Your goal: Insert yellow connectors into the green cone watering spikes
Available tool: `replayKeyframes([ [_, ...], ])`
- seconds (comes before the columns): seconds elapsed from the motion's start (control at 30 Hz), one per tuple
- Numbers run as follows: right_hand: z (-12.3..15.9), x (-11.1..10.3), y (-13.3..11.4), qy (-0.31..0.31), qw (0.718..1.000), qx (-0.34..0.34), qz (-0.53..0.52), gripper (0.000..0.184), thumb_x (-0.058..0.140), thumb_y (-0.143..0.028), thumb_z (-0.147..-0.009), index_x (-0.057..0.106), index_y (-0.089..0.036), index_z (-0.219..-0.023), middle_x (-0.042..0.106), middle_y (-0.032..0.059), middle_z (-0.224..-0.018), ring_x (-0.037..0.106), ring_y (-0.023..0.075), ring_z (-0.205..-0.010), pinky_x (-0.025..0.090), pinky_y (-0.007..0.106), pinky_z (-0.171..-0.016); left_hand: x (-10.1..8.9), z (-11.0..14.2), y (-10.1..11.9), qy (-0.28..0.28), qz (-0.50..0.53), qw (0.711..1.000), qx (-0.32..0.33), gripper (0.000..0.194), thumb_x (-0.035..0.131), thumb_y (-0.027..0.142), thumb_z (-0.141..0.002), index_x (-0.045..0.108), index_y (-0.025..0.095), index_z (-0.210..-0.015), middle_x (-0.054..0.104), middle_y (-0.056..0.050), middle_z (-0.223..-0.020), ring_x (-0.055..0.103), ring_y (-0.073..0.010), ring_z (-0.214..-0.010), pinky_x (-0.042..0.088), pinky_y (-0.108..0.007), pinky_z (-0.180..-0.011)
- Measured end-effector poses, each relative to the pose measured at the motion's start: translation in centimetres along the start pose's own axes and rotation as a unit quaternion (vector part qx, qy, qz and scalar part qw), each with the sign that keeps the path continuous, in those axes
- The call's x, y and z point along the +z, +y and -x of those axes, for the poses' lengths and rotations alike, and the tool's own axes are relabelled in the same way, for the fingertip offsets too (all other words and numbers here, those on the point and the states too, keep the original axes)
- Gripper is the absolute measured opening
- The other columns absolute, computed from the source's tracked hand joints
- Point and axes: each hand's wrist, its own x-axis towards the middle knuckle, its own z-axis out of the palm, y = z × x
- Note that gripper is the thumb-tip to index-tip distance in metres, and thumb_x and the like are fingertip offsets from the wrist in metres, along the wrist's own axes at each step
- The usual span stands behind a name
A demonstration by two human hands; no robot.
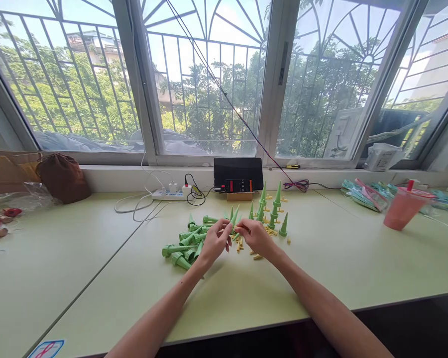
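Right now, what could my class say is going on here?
A person's left hand and right hand work with fingertips close together over the table; what they hold is too small to tell. Loose green cones lie heaped to the left; upright cones stand to the right, some apparently stacked, with small yellow pieces around them.

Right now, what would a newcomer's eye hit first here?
Probably the left hand and right hand, close together at centre over the pale green table. Next, the loose heap of green cones beside the left hand, and the upright green cones beyond the right, with small yellow pieces around them. The pink cup at far right also stands out.
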Motion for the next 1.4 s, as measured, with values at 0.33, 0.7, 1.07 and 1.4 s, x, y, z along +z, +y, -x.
replayKeyframes([
  [0.33, 0.03, -0.17, -0.07, 0.000, 1.000, 0.008, 0.008, 0.030, 0.044, -0.032, -0.094, 0.050, -0.019, -0.068, 0.050, -0.0011, -0.058, 0.043, 0.0116, -0.053, 0.033, 0.022, -0.053, 0.02, -0.06, -0.45, -0.003, -0.011, 1.000, 0.000, 0.034, 0.058, 0.048, -0.080, 0.053, 0.017, -0.094, 0.058, -0.001, -0.078, 0.055, -0.0086, -0.046, 0.044, -0.019, -0.033],
  [0.7, 0.03, -0.22, -0.22, -0.002, 0.999, 0.004, 0.036, 0.031, 0.038, -0.028, -0.095, 0.041, -0.020, -0.066, 0.042, -0.0027, -0.056, 0.036, 0.0108, -0.050, 0.026, 0.023, -0.051, 0.08, -0.13, -0.72, -0.010, -0.007, 1.000, 0.012, 0.036, 0.060, 0.046, -0.079, 0.055, 0.017, -0.099, 0.058, -0.004, -0.086, 0.057, -0.0095, -0.048, 0.045, -0.021, -0.033],
  [1.07, 0.00, -0.12, 0.05, -0.008, 1.000, 0.021, 0.013, 0.030, 0.036, -0.028, -0.095, 0.034, -0.020, -0.067, 0.040, -0.0034, -0.057, 0.033, 0.0103, -0.051, 0.025, 0.023, -0.051, -0.10, -0.18, -0.96, -0.037, 0.002, 0.999, 0.035, 0.032, 0.059, 0.042, -0.081, 0.054, 0.019, -0.103, 0.059, -0.006, -0.099, 0.057, -0.0095, -0.058, 0.048, -0.020, -0.036],
  [1.4, -0.15, -0.12, 0.03, -0.024, 0.996, 0.073, -0.049, 0.035, 0.035, -0.033, -0.095, 0.035, -0.020, -0.063, 0.039, -0.0049, -0.046, 0.035, 0.0102, -0.044, 0.026, 0.023, -0.048, -0.17, -0.14, -1.07, -0.036, -0.006, 0.998, 0.054, 0.029, 0.059, 0.038, -0.082, 0.055, 0.019, -0.103, 0.056, -0.006, -0.100, 0.061, -0.0134, -0.069, 0.052, -0.022, -0.042],
])
